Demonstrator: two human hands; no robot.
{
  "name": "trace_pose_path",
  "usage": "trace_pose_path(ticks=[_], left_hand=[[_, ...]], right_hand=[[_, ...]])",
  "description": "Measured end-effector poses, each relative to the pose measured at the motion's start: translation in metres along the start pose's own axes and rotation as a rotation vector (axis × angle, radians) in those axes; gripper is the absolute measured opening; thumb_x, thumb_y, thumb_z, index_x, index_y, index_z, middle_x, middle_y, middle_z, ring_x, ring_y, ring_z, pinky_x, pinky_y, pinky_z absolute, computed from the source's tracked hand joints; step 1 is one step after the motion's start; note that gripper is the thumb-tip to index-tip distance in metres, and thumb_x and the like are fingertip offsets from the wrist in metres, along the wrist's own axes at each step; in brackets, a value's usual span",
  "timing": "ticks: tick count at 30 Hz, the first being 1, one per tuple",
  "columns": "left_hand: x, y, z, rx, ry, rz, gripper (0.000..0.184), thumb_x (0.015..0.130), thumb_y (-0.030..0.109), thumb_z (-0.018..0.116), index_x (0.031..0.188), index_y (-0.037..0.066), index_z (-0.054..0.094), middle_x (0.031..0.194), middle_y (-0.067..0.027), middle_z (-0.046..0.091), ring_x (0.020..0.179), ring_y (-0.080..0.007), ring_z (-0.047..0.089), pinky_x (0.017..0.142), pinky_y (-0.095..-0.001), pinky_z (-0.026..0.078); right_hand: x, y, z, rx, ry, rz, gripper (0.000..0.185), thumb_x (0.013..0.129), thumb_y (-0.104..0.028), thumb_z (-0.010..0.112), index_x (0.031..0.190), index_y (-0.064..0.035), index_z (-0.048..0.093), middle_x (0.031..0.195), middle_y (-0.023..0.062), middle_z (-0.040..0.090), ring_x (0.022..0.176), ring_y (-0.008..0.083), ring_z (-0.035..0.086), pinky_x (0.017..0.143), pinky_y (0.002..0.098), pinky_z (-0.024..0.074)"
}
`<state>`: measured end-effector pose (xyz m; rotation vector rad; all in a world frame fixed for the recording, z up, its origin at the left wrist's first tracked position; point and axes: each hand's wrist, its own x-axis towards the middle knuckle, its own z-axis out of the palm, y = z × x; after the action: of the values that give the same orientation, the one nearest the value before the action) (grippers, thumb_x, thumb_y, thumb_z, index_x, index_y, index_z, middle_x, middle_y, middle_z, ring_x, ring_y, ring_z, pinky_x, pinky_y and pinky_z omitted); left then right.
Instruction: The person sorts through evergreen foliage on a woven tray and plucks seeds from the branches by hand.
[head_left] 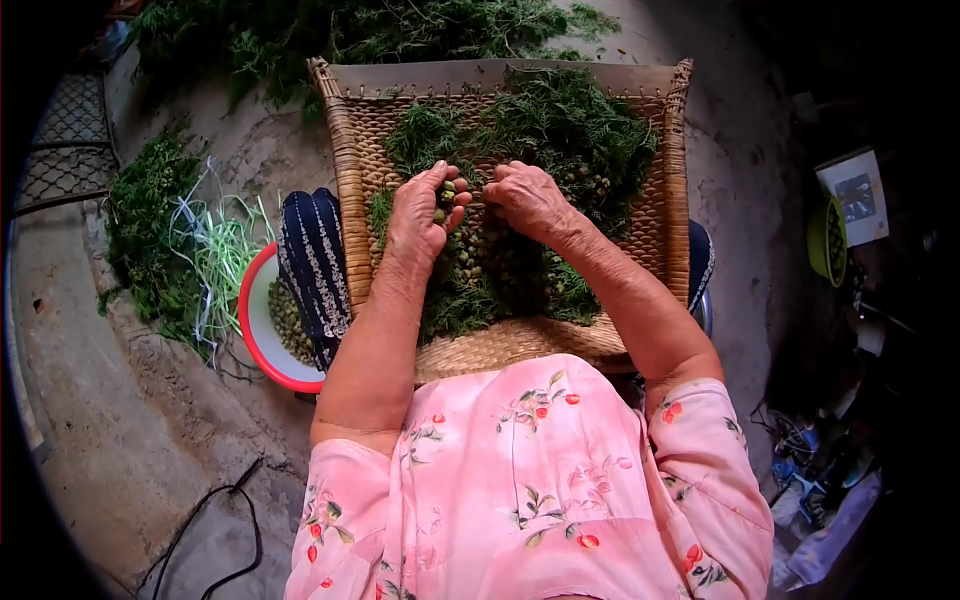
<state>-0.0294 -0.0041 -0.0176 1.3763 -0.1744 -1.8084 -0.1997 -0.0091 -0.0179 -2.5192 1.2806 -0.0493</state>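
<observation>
A woven wicker winnowing basket [340,150] rests across my lap, holding leafy evergreen sprigs [575,120] and loose small green cones [468,255]. My left hand [425,210] is curled, palm up, over the basket's middle with several small green cones [446,200] in its fingers. Just right of it, my right hand [525,200] is closed in a pinch above the sprigs. Whatever lies between its fingertips is too small and hidden to name.
A white basin with a red rim [250,330] stands at my left, with cones inside. Cut greenery [350,30] lies beyond the basket, and more lies left near pale green strings [230,250]. A black cable [250,520] crosses the floor. A green bowl [828,240] stands right.
</observation>
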Motion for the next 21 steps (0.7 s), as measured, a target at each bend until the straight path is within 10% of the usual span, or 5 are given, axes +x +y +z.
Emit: trace_pose_path(ticks=[5, 11, 21], left_hand=[[-0.001, -0.001, 0.0, 0.032, 0.003, 0.008, 0.021, 0.088, 0.028, 0.059, 0.092, 0.008, 0.06, 0.077, -0.0035, 0.062, 0.06, -0.0112, 0.06, 0.044, -0.0198, 0.048], [-0.004, -0.004, 0.007, 0.013, -0.095, -0.042, 0.028, 0.087, 0.034, 0.059, 0.093, 0.007, 0.06, 0.077, -0.005, 0.063, 0.061, -0.0138, 0.062, 0.046, -0.0217, 0.052], [0.004, -0.006, 0.004, -0.017, -0.063, -0.082, 0.034, 0.086, 0.041, 0.058, 0.092, 0.008, 0.06, 0.078, -0.0058, 0.063, 0.059, -0.0132, 0.062, 0.04, -0.02, 0.05]], right_hand=[[0.001, 0.003, -0.001, 0.062, 0.131, 0.117, 0.013, 0.073, -0.007, 0.061, 0.086, -0.0088, 0.063, 0.085, 0.0106, 0.056, 0.087, 0.0289, 0.055, 0.075, 0.038, 0.0469], [0.005, 0.003, -0.031, 1.04, 0.106, 0.125, 0.015, 0.079, -0.01, 0.064, 0.093, -0.0045, 0.063, 0.085, 0.0131, 0.063, 0.08, 0.0253, 0.062, 0.069, 0.033, 0.0489], [-0.008, 0.01, -0.003, 0.025, 0.053, 0.104, 0.014, 0.075, -0.01, 0.061, 0.089, -0.0068, 0.06, 0.086, 0.0133, 0.06, 0.086, 0.0314, 0.059, 0.072, 0.0399, 0.0492]])
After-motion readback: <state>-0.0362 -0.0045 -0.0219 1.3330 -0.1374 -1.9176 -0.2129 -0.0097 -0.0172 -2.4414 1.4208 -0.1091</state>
